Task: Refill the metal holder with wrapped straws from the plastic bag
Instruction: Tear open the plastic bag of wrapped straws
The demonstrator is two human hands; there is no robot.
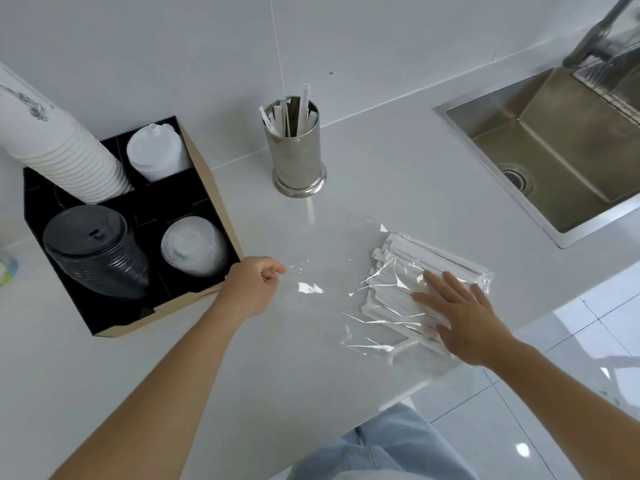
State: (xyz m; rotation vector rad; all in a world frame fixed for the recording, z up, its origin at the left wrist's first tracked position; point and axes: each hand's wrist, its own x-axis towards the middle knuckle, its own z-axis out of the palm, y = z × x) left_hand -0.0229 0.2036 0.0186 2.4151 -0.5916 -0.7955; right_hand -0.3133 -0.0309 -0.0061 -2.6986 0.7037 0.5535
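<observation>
A shiny metal holder stands upright near the back wall with a few wrapped straws poking out of it. A clear plastic bag lies flat on the white counter, its open end stretched toward the left. A bundle of white wrapped straws fills its right half. My left hand is closed, pinching the bag's left edge. My right hand rests flat with spread fingers on top of the straw bundle, pressing it down.
A black and brown box organiser at the left holds stacked paper cups, white lids, black lids and clear lids. A steel sink is set into the counter at the right. The counter's front edge runs near my right hand.
</observation>
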